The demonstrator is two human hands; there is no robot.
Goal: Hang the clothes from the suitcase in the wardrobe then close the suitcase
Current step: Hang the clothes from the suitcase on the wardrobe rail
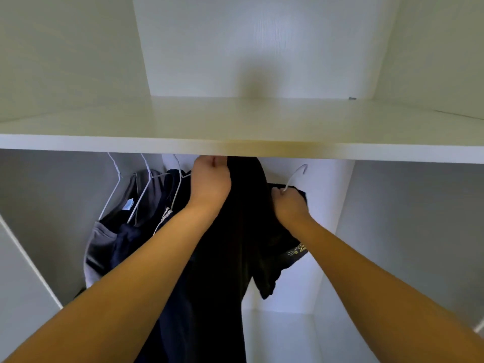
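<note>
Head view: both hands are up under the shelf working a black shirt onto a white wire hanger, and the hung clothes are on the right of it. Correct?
Not quite. The head view shows the hung clothes left of the black shirt, not right. Left hand and right hand are under the shelf; the right one grips the white wire hanger.

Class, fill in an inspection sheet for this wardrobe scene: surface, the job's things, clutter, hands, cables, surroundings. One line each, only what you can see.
Surface: white shelf above the hanging space; a small screw lies at its back right.
Job's things: black garment held up under the shelf; white hanger at its right; three hung clothes on wire hangers to the left.
Clutter: nothing seen besides the screw.
Hands: left hand grips the garment's top; right hand holds the white hanger with cloth.
Cables: nothing seen.
Surroundings: white wardrobe walls; the rail and suitcase are out of sight.
</note>
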